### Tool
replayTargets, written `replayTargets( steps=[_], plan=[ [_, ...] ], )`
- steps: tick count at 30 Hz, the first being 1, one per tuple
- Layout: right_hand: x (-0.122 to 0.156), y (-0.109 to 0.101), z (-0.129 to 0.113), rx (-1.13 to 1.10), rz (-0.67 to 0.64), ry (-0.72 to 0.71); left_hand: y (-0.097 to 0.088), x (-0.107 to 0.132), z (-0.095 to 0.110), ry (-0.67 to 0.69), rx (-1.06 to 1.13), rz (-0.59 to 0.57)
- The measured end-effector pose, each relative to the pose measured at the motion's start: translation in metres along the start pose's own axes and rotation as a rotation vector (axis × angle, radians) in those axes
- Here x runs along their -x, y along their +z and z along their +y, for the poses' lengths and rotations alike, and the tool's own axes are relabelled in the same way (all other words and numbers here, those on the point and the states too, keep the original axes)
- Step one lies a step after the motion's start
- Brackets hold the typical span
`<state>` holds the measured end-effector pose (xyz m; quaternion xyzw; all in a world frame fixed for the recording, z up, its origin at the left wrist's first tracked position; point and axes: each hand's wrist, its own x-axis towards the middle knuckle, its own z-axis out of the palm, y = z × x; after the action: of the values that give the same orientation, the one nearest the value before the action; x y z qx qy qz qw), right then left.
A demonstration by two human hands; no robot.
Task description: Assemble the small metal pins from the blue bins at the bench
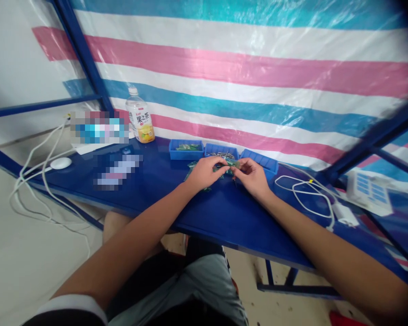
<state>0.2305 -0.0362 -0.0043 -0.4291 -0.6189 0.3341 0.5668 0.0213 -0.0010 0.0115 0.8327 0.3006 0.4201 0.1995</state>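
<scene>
Both my hands meet over the blue table (224, 213), close to three small blue trays. My left hand (204, 172) is closed in a pinch on a small green part (231, 164), and my right hand (251, 175) is closed on the same piece from the other side. More small green parts (192, 168) lie on the table under my left hand. The left tray (186, 149) holds green pieces, the middle tray (221, 151) holds small metal pieces, and the right tray (263, 162) sits behind my right hand.
A drink bottle (140, 117) stands at the back left. A white round puck (60, 163) with white cables lies at the table's left end. A white cable with charger (340, 210) and a white device (369, 192) lie right. A striped tarp hangs behind.
</scene>
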Motion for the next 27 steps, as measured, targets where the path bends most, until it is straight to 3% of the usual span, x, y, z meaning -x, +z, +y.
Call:
replayTargets(
  steps=[3,9,16,21,24,27],
  plan=[
    [0.001,0.000,-0.002,-0.014,0.024,-0.006,0.001,0.002,-0.003,0.062,-0.038,0.027],
    [0.004,-0.002,-0.011,-0.015,-0.093,-0.001,-0.002,0.000,-0.005,0.069,0.007,0.046],
    [-0.001,0.000,-0.001,0.013,0.081,-0.063,-0.005,0.000,0.001,0.027,-0.086,-0.019],
    [-0.003,-0.002,0.003,0.004,-0.052,-0.003,-0.006,0.003,0.001,-0.054,-0.027,-0.052],
    [-0.003,-0.001,0.004,-0.047,-0.031,0.049,-0.006,0.003,-0.001,-0.074,0.016,-0.026],
    [-0.003,-0.001,0.004,-0.070,0.042,0.075,-0.005,0.000,-0.002,-0.053,0.027,0.076]
  ],
)
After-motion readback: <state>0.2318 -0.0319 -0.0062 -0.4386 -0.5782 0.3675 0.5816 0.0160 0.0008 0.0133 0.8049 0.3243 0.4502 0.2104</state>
